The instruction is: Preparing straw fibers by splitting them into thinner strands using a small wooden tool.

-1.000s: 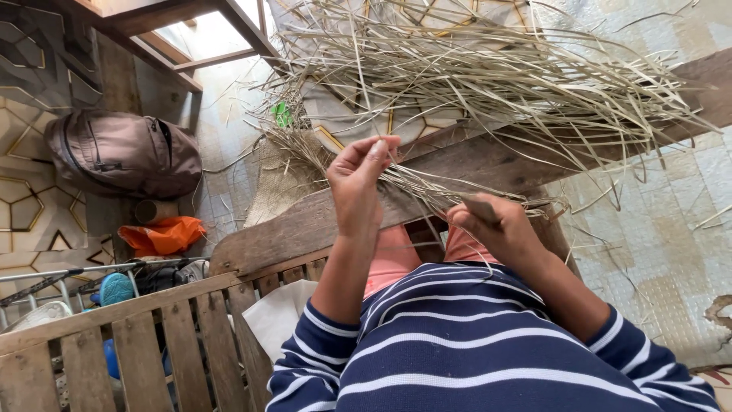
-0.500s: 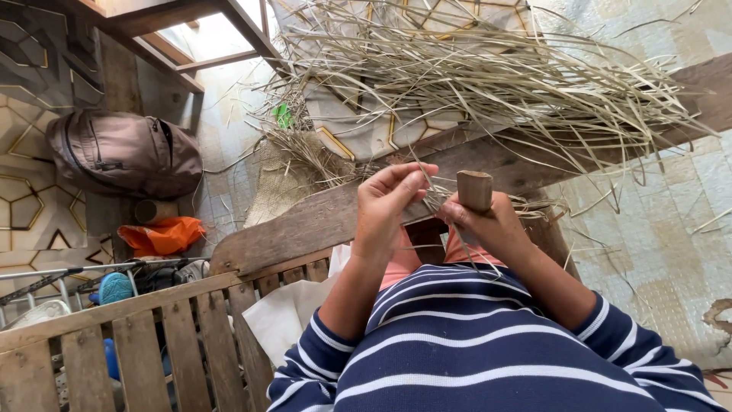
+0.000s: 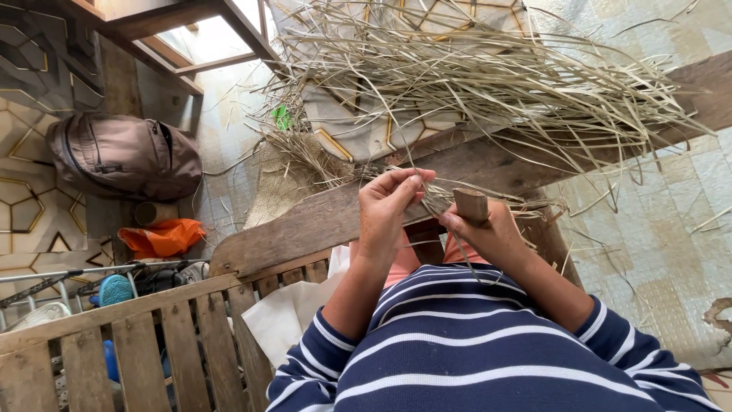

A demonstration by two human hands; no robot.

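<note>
I see my left hand (image 3: 387, 215) raised at the centre of the frame, forearm running up from the striped sleeve (image 3: 320, 358) at the bottom, wrist bent a little so the fingers curl toward the right. Its thumb and fingertips are pressed together on a thin dry strip (image 3: 427, 200), pinching it just above a wooden plank (image 3: 305, 225) that crosses the middle of the frame on a slant. My right hand (image 3: 488, 233) sits just right of it, lower, knuckles toward the camera, fingers wrapped tight around a short wooden handle (image 3: 471, 204) whose blunt end sticks up out of the fist; I cannot tell what is on its other end. The two hands are near each other, almost touching at the fingertips, with the strip running between them. Behind them, across the upper centre and right, lies a big heap of straw (image 3: 488, 84), some strands hanging over the plank. At left centre a brown backpack (image 3: 122, 156) rests, an orange cloth (image 3: 162, 238) below it, and a slatted wooden crate (image 3: 137, 343) fills the lower left.
</note>
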